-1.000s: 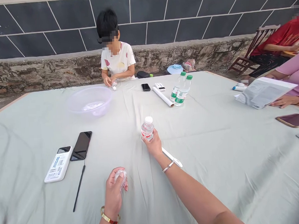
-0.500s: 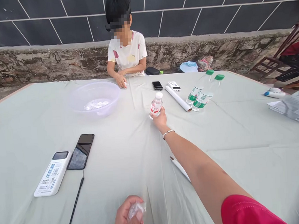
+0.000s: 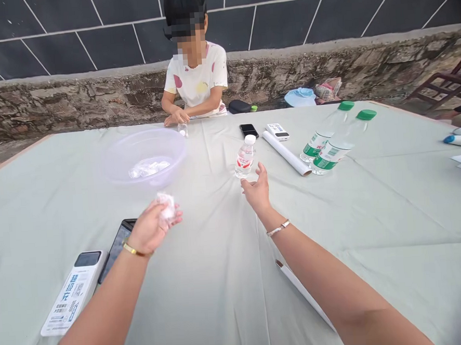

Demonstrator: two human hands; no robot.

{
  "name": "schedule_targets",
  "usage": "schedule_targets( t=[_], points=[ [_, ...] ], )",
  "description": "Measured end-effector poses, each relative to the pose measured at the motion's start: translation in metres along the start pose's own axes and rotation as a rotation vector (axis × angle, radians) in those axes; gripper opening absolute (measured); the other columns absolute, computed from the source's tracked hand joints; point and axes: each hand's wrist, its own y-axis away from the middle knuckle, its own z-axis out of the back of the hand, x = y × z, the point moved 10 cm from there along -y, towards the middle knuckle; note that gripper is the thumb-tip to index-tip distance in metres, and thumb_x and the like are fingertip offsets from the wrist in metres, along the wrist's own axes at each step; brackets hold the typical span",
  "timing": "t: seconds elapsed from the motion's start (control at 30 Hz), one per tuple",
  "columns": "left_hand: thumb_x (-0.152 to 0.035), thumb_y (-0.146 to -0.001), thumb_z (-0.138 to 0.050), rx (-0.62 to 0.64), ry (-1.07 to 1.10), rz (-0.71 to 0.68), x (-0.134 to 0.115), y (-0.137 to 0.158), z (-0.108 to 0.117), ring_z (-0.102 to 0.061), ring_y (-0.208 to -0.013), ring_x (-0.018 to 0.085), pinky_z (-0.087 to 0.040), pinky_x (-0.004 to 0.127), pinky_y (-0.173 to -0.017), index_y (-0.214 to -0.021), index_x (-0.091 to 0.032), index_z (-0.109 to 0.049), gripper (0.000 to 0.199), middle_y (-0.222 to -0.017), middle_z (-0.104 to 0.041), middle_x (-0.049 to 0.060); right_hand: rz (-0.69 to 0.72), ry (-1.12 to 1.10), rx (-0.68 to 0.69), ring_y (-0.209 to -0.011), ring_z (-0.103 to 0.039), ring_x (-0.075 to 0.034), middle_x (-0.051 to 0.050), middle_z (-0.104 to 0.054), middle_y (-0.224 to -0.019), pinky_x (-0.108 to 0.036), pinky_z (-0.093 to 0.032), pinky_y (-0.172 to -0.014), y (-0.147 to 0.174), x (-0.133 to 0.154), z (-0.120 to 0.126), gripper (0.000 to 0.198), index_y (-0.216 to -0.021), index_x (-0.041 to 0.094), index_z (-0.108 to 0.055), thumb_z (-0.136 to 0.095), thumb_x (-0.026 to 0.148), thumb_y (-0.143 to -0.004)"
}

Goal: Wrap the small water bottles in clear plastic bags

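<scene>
A crumpled piece of clear plastic film (image 3: 166, 206) is held in my left hand (image 3: 151, 228), whose fingers are closed round it. That hand is above the table, just in front of a pale purple translucent basin (image 3: 175, 155). Inside the basin lies more crumpled clear plastic (image 3: 148, 168). My right hand (image 3: 258, 192) has its thumb and fingers apart, right behind a small clear bottle (image 3: 244, 160) with a white cap and a red-and-white label. The bottle stands upright on the table, and no grip on it shows.
Across the table a person (image 3: 197, 83) has both hands by a small clear bottle (image 3: 182, 129). Two green-capped bottles (image 3: 331, 156) stand right of a white roll (image 3: 286, 152). A white power bank (image 3: 72, 294) and a phone (image 3: 116, 250) lie left; a white knife-like object (image 3: 306, 295) lies right.
My right hand has let go of the small bottle and drawn back slightly. My left hand has moved forward with the plastic film towards the basin. The view has shifted a little.
</scene>
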Motion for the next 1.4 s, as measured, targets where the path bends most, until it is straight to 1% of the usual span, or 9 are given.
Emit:
schedule_targets(
  t=[0.13,0.23,0.33,0.47,0.57,0.77,0.93,1.2,1.4],
  points=[
    [-0.038,-0.088,-0.04,0.028,0.195,-0.197,-0.089,-0.055,-0.012,-0.061,-0.099,0.024,-0.052,0.039,-0.079,-0.126,-0.012,-0.039,0.046,-0.11,-0.055,0.013,0.044,-0.124,0.168,-0.068,-0.057,-0.012,-0.013,-0.04,-0.135,-0.035,-0.051,-0.065,0.051,0.046,0.023,0.07,-0.139,0.026,-0.027,-0.055,0.032,-0.075],
    [-0.053,-0.086,-0.039,0.091,0.211,-0.252,-0.097,-0.05,-0.02,-0.056,-0.11,0.029,-0.049,0.047,-0.082,-0.14,-0.017,-0.018,0.069,-0.13,-0.042,0.019,0.026,-0.201,0.284,-0.065,-0.055,-0.011,-0.011,-0.046,-0.129,-0.032,-0.049,-0.06,0.097,0.068,0.033,0.065,-0.136,0.028,-0.032,-0.055,0.031,-0.076],
    [-0.04,-0.093,-0.025,0.242,0.1,-0.211,-0.042,-0.008,-0.036,-0.059,-0.107,0.026,-0.043,0.048,-0.086,-0.141,-0.013,-0.022,0.054,-0.125,-0.048,0.018,-0.013,-0.246,0.438,-0.066,-0.054,-0.012,-0.006,-0.051,-0.123,-0.032,-0.048,-0.06,0.161,0.067,0.026,0.053,-0.128,0.032,-0.041,-0.054,0.029,-0.077],
    [-0.039,-0.079,-0.061,0.278,-0.08,0.004,0.085,0.066,-0.031,-0.067,-0.082,0.024,-0.05,0.042,-0.08,-0.108,-0.018,-0.058,0.036,-0.099,-0.065,0.011,-0.114,-0.24,0.629,-0.065,-0.055,-0.018,-0.004,-0.055,-0.114,-0.039,-0.046,-0.059,0.251,0.035,0.009,0.047,-0.123,0.037,-0.048,-0.053,0.025,-0.077],
    [-0.04,-0.079,-0.06,0.26,-0.133,0.018,0.139,0.113,-0.022,-0.065,-0.09,0.027,-0.05,0.04,-0.079,-0.099,-0.023,-0.063,0.027,-0.096,-0.066,0.01,-0.131,-0.196,0.677,-0.064,-0.054,-0.021,-0.003,-0.056,-0.112,-0.042,-0.045,-0.059,0.293,0.011,0.011,0.049,-0.123,0.041,-0.048,-0.053,0.024,-0.077],
    [-0.037,-0.074,-0.064,0.2,-0.387,-0.104,0.156,0.163,-0.021,-0.062,-0.079,0.026,-0.048,0.041,-0.076,-0.086,-0.024,-0.068,0.018,-0.084,-0.066,0.01,0.02,-0.121,0.592,-0.077,-0.057,-0.025,-0.003,-0.06,-0.101,-0.045,-0.044,-0.071,0.307,0.001,0.036,0.043,-0.11,0.039,-0.058,-0.048,0.016,-0.075],
    [-0.029,-0.075,-0.058,0.185,-0.502,-0.402,0.146,0.186,-0.025,-0.06,-0.078,0.025,-0.046,0.039,-0.074,-0.081,-0.024,-0.07,0.014,-0.083,-0.065,0.009,0.156,-0.06,0.56,-0.086,-0.057,-0.025,-0.004,-0.06,-0.093,-0.042,-0.044,-0.077,0.308,0.015,0.036,0.037,-0.103,0.032,-0.061,-0.047,0.013,-0.074],
    [-0.021,-0.074,-0.046,0.194,-0.688,-0.62,0.156,0.178,-0.025,-0.06,-0.07,0.02,-0.049,0.033,-0.066,-0.073,-0.021,-0.065,0.019,-0.076,-0.064,0.005,0.352,0.398,0.578,-0.08,-0.057,-0.017,-0.006,-0.06,-0.094,-0.03,-0.043,-0.072,0.315,0.02,0.022,0.034,-0.102,0.02,-0.059,-0.039,0.006,-0.078],
    [-0.018,-0.077,-0.043,0.165,-0.762,-0.682,0.157,0.177,-0.024,-0.061,-0.072,0.017,-0.049,0.029,-0.066,-0.074,-0.019,-0.063,0.021,-0.078,-0.064,0.004,0.398,0.559,0.611,-0.08,-0.056,-0.014,-0.004,-0.059,-0.095,-0.024,-0.04,-0.07,0.317,0.025,0.016,0.03,-0.098,0.02,-0.058,-0.041,0.006,-0.078]
  ],
)
